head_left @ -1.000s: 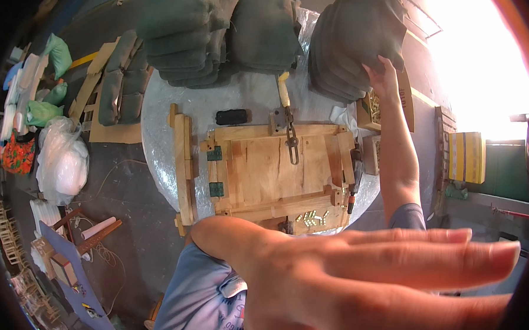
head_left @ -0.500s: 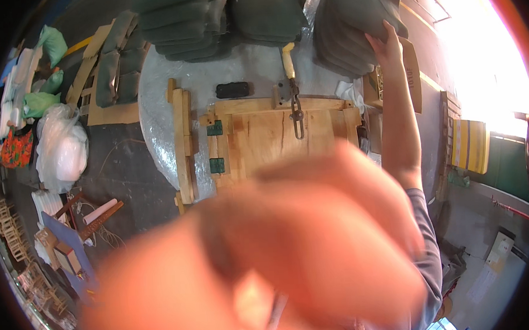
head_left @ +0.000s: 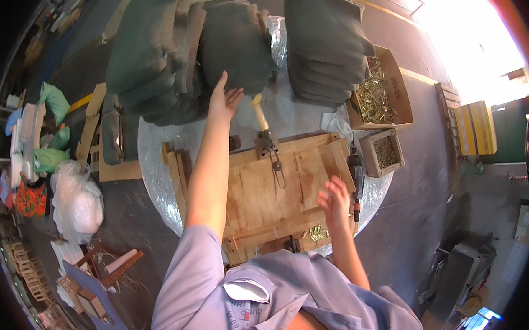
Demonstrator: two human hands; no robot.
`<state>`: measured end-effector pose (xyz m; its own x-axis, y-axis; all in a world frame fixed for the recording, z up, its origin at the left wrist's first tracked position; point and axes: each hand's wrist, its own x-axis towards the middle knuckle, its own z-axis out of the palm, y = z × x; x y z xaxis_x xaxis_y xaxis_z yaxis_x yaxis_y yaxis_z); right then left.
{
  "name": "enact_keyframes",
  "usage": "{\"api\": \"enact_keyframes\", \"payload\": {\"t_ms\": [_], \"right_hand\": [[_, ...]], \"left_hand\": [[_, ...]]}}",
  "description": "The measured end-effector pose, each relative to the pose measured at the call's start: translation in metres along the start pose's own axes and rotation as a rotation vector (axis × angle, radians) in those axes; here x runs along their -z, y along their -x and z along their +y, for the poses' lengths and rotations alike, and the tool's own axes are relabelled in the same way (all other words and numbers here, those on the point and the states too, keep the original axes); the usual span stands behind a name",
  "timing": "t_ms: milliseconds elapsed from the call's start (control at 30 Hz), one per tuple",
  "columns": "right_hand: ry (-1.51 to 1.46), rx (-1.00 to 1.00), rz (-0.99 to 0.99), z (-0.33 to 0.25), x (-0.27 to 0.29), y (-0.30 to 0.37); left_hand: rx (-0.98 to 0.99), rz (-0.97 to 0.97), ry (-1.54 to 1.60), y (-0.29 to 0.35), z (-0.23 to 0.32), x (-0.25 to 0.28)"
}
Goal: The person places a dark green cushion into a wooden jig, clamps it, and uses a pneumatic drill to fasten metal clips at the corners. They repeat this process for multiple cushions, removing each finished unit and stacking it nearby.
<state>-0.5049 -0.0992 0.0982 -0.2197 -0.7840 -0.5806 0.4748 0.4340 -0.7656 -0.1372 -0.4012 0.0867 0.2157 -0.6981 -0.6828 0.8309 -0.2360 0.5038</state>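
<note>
My left hand (head_left: 223, 103) is stretched out to the near edge of the middle stack of dark grey-green shaped pads (head_left: 235, 45). Its fingers are apart and seem to touch the stack's edge. Over the right side of a wooden frame with a plywood panel (head_left: 283, 182), my right hand (head_left: 335, 198) hovers with loosely curled, separated fingers and nothing in it. A lever clamp with a yellow handle (head_left: 260, 115) is fixed at the frame's far side. Small brassy fasteners (head_left: 316, 232) lie along its near edge.
Taller pad stacks stand left (head_left: 145, 58) and right (head_left: 324, 38) on the round, film-wrapped table (head_left: 159, 193). A cardboard box of brassy hardware (head_left: 376, 95), a small tray of fasteners (head_left: 385, 152) and a dark power tool (head_left: 356, 178) sit at the right.
A blurred hand and arm that filled the near foreground are gone. The raised arm has left the right stack. My left hand is now at the middle stack, and my right hand is over the frame.
</note>
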Motion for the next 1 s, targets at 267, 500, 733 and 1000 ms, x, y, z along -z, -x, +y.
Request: {"api": "enact_keyframes", "payload": {"t_ms": [267, 500, 733, 1000], "right_hand": [[-0.038, -0.269, 0.067, 0.066, 0.074, 0.079], [0.006, -0.024, -0.160, -0.001, 0.060, 0.092], [-0.201, 0.478, -0.586, -0.126, -0.038, 0.104], [0.578, 1.230, -0.787, -0.142, -0.074, 0.198]], "left_hand": [[-0.299, -0.114, 0.129, -0.015, 0.025, -0.071], [-0.406, -0.533, 0.177, 0.164, 0.042, -0.045], [-0.024, -0.392, 0.100, 0.357, -0.051, 0.084], [-0.387, -0.565, -0.614, 0.426, -0.160, 0.101]]}}
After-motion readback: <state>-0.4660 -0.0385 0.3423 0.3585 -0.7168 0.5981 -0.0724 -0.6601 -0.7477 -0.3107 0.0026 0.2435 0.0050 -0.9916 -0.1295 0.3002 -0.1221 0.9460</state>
